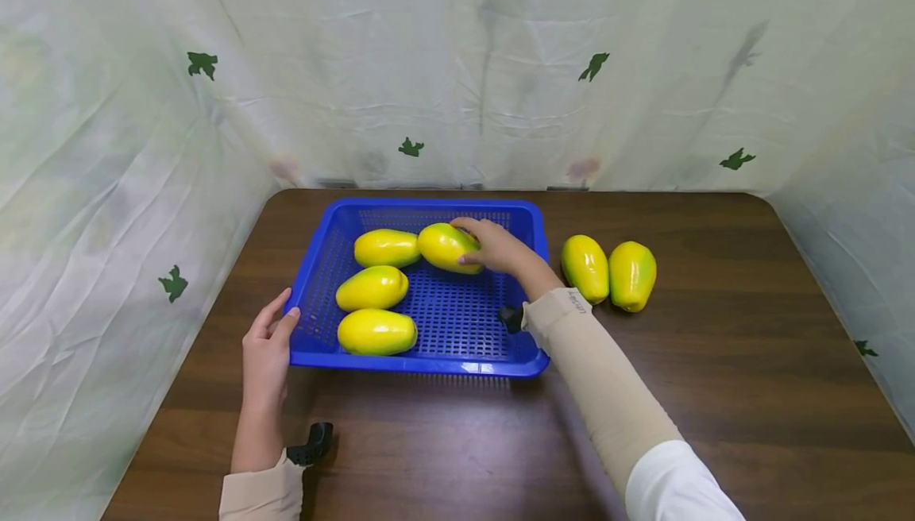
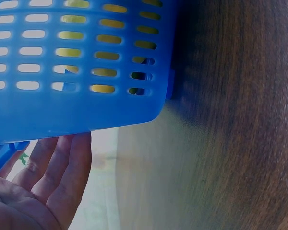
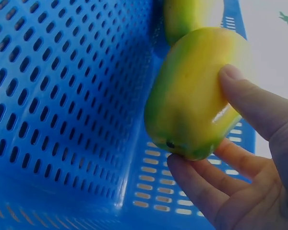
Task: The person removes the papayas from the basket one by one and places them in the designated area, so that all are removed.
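A blue perforated plastic basket stands on the wooden table. Over its back right part, my right hand grips a yellow-green papaya, thumb on one side and fingers curled round its end. In the right wrist view, the held papaya overlaps another papaya beyond it. Three more lie inside along the left: a back papaya, a middle papaya and a front papaya. My left hand holds the basket's left rim, its fingers against the outside.
To the right of the basket, two papayas lie side by side on the table, a left papaya and a right papaya. Pale curtains with green leaf shapes hang behind the table and along its sides.
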The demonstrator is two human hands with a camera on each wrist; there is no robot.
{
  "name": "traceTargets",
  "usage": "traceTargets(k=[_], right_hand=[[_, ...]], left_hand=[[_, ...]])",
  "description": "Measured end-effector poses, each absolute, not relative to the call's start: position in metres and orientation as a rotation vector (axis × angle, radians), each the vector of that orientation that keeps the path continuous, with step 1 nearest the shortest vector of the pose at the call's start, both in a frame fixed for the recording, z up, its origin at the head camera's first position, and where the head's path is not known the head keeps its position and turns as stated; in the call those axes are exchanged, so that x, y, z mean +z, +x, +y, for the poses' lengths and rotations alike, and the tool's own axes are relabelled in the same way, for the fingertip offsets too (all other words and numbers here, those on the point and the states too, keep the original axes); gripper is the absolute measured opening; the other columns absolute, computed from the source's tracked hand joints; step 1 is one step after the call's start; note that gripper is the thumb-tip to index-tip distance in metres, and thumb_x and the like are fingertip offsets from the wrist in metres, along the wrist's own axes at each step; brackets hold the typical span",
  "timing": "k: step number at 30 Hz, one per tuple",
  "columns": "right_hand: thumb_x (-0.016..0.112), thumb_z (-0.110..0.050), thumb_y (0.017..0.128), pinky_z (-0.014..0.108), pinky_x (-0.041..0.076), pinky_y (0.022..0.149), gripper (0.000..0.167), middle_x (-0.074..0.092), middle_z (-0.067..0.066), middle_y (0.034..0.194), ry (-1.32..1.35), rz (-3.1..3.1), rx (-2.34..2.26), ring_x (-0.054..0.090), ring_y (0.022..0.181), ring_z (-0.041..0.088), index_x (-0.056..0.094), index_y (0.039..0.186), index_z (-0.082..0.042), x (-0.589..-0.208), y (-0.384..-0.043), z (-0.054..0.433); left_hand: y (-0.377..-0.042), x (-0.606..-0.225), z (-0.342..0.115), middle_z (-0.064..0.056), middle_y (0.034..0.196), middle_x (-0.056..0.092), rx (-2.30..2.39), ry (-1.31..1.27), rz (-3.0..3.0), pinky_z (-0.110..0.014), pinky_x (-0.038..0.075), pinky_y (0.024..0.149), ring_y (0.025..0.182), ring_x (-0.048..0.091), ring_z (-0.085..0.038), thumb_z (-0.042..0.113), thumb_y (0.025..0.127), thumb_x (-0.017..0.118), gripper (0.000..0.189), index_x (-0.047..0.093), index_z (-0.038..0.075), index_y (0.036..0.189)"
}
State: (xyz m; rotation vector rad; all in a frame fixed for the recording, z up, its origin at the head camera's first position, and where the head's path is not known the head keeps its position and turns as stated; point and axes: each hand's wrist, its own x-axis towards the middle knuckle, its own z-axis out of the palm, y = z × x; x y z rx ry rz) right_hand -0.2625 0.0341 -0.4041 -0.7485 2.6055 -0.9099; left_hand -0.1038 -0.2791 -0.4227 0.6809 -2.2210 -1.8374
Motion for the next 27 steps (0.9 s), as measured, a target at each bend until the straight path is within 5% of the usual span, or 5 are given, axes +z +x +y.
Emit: traceTargets(k=[27], right_hand=[[0.064, -0.026, 0.084, 0.037, 0.044, 0.080, 0.063, 0.046, 0.012, 0.117, -0.716, 2.621, -1.343, 0.051, 0.098, 0.025, 0.033, 0.139, -0.018, -0.381, -0.244, 0.054]], left_hand=[[-0.104, -0.422, -0.280, -0.014, 0.122, 0.047, -1.843, 0.689, -2.237, -0.024, 0.047, 0.076, 0.094, 0.052, -0.021, 0.036, 0.090, 0.052, 0.042, 0.048, 0.027, 0.131]])
